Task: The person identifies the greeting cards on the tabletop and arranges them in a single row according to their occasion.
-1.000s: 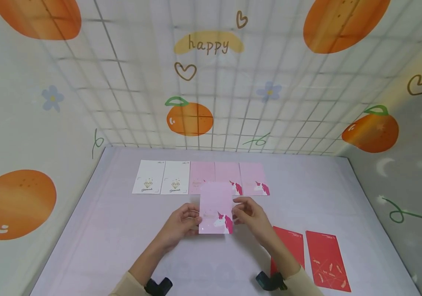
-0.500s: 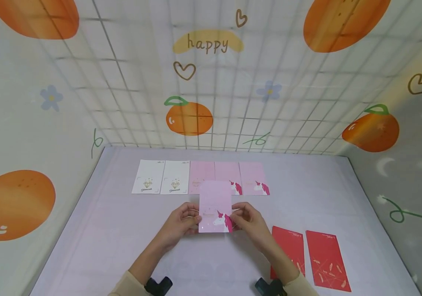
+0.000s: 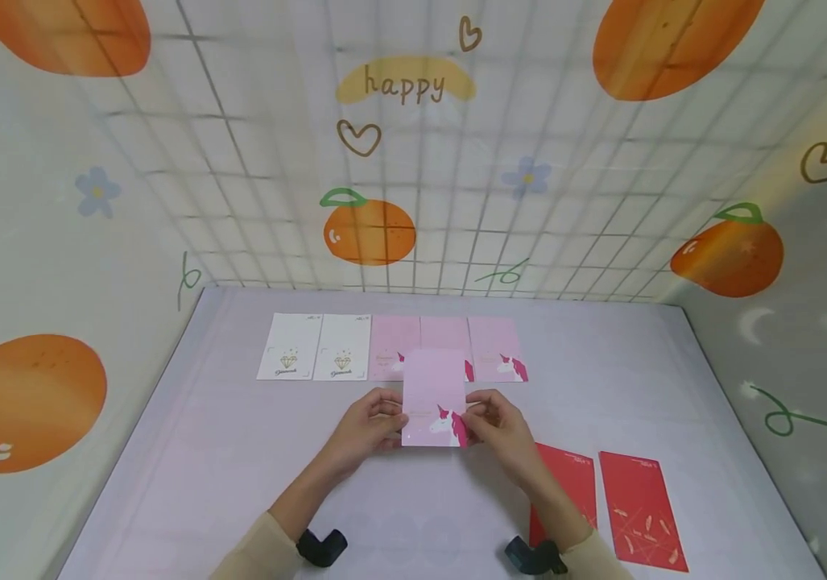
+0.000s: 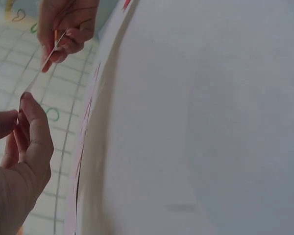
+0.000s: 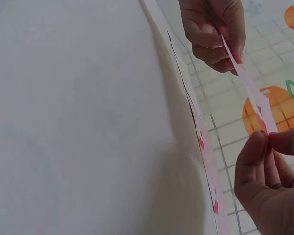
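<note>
A pink paper envelope (image 3: pixel 427 383) with a white-and-magenta unicorn at its lower right is held up above the table between both hands. My left hand (image 3: pixel 365 423) pinches its left edge between thumb and fingers. At the opposite edge, my right hand (image 3: pixel 498 423) pinches it near the unicorn. Seen nearly edge-on in the right wrist view, the envelope (image 5: pixel 252 90) looks thin and slightly bent. Behind it lie pink unicorn envelopes (image 3: pixel 498 346), partly covered by the held one. To their left are two white envelopes with gold diamonds (image 3: pixel 341 346).
Two red envelopes (image 3: pixel 642 507) lie at the front right, one partly under my right forearm. The pale table (image 3: pixel 239 451) ends at a back wall covered with a printed grid-and-orange cloth (image 3: pixel 449 161). Side walls stand at left and right.
Both hands have shifted the pink envelope a little to the right and away from me. The right fingers, looser at first, now pinch its right edge. The envelopes on the table have not moved.
</note>
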`<state>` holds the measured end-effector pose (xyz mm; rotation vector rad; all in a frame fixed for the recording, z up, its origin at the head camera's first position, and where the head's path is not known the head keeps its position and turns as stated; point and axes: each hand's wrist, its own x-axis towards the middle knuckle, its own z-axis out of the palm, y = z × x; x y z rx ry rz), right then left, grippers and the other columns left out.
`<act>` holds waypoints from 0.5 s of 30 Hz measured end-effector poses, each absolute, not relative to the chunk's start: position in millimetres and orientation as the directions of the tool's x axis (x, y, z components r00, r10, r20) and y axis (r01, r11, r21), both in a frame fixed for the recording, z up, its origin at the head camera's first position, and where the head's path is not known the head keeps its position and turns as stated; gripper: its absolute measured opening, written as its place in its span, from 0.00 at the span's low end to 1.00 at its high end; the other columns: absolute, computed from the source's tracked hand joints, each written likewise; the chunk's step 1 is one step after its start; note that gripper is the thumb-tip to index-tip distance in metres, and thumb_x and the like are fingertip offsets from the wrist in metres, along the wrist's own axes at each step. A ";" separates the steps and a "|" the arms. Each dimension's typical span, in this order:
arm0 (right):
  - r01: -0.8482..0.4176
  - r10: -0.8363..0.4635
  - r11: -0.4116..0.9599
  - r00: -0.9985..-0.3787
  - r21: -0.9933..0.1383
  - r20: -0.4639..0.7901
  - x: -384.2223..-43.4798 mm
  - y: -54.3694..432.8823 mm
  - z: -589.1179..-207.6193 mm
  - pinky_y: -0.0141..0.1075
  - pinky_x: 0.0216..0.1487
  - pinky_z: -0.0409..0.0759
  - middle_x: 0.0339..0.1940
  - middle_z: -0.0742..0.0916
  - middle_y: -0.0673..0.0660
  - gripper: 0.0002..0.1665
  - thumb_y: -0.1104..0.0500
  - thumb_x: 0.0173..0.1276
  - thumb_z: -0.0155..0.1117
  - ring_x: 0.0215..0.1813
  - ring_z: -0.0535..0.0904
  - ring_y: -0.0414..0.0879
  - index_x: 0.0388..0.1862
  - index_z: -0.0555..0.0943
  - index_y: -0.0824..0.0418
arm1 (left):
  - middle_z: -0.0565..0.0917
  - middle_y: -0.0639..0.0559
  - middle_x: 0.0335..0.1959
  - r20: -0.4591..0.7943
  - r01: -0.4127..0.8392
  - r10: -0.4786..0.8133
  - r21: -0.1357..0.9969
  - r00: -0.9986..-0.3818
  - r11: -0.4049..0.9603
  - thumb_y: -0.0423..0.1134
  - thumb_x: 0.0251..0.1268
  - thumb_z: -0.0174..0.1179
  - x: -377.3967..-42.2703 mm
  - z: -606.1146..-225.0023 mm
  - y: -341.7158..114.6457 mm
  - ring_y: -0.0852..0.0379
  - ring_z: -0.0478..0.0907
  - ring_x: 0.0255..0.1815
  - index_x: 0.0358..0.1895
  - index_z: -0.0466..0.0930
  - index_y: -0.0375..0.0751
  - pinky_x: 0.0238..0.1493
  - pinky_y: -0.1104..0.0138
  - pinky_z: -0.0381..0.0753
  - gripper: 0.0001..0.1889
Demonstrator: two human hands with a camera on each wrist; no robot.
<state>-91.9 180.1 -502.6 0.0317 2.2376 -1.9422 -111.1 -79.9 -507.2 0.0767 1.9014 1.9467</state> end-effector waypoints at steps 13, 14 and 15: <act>0.191 0.053 0.204 -0.981 -0.960 -0.184 -111.2 232.0 -497.0 0.38 0.47 0.84 0.47 0.82 0.62 0.22 0.54 0.71 0.67 0.45 0.84 0.55 0.61 0.76 0.56 | 0.79 0.43 0.44 -0.188 -0.185 0.331 0.982 -0.925 0.041 0.35 0.67 0.66 -149.8 -509.3 -12.2 0.49 0.84 0.40 0.58 0.75 0.37 0.39 0.58 0.86 0.18; 0.197 0.069 0.218 -0.980 -0.956 -0.186 -113.1 236.8 -497.5 0.37 0.47 0.84 0.47 0.82 0.61 0.22 0.53 0.71 0.67 0.45 0.83 0.54 0.61 0.76 0.56 | 0.79 0.44 0.44 -0.188 -0.184 0.322 0.982 -0.928 0.045 0.36 0.67 0.66 -152.4 -509.7 -5.7 0.50 0.84 0.40 0.57 0.76 0.39 0.39 0.59 0.86 0.18; 0.204 0.085 0.234 -0.978 -0.951 -0.189 -114.7 241.5 -498.1 0.36 0.46 0.84 0.47 0.82 0.61 0.23 0.52 0.71 0.67 0.45 0.83 0.54 0.61 0.76 0.56 | 0.80 0.44 0.44 -0.189 -0.184 0.314 0.982 -0.930 0.046 0.36 0.66 0.67 -155.0 -510.3 0.9 0.51 0.84 0.40 0.57 0.76 0.39 0.38 0.60 0.86 0.18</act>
